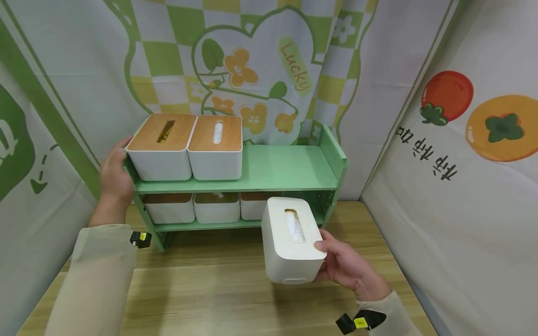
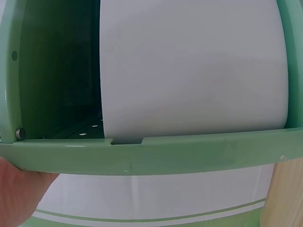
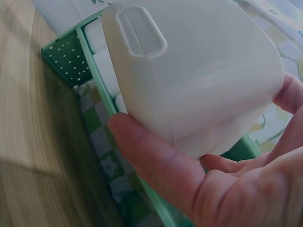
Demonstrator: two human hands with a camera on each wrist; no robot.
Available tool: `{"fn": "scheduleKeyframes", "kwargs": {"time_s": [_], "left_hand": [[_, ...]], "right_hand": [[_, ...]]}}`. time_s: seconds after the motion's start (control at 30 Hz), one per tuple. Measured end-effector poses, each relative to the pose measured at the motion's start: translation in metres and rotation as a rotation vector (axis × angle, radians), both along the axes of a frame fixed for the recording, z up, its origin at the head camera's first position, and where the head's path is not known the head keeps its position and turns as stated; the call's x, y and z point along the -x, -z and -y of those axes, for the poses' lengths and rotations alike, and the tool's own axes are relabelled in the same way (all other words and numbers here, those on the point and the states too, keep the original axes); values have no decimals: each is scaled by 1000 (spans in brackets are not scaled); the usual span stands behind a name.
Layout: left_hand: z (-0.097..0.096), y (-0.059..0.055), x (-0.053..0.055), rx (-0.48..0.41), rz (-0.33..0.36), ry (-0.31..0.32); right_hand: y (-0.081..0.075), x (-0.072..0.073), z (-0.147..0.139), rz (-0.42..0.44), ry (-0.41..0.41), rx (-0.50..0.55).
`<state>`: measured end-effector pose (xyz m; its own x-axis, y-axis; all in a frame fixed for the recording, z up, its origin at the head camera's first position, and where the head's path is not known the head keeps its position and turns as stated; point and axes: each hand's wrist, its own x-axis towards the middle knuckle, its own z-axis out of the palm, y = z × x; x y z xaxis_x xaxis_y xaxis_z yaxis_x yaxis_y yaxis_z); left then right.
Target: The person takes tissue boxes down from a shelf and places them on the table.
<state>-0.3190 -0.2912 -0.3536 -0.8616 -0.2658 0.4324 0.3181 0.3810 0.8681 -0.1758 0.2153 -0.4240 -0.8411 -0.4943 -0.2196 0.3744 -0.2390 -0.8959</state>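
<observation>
A white tissue box (image 1: 290, 270) with a pale lid is tilted in front of the green shelf (image 1: 286, 168), white tissue showing in its slot. My right hand (image 1: 346, 263) grips its right side, thumb on the lid's edge. In the right wrist view the box (image 3: 208, 71) fills the upper middle, fingers around its lower part. My left hand (image 1: 115, 175) holds the shelf's left side panel, fingers over its top edge next to a wood-lidded tissue box (image 1: 164, 163). The left wrist view shows part of this hand (image 2: 19, 194) against the green panel, most fingers hidden.
Another wood-lidded tissue box (image 1: 215, 163) stands on the upper tier beside the first. Several more white boxes (image 1: 168, 212) line the lower tier. The shelf stands on a wooden table (image 1: 201, 289), with printed curtains (image 1: 180, 60) behind and at both sides.
</observation>
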Motion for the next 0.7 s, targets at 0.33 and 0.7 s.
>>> {"fn": "scheduleKeyframes", "kwargs": {"time_s": [0.33,0.7], "left_hand": [[-1,-1,-2,-10,26,-7],[0,0,-1,-1,22,-6]], "right_hand": [[15,1,-4,21,27,-33],[35,-1,-7,64,55,-83]]}}
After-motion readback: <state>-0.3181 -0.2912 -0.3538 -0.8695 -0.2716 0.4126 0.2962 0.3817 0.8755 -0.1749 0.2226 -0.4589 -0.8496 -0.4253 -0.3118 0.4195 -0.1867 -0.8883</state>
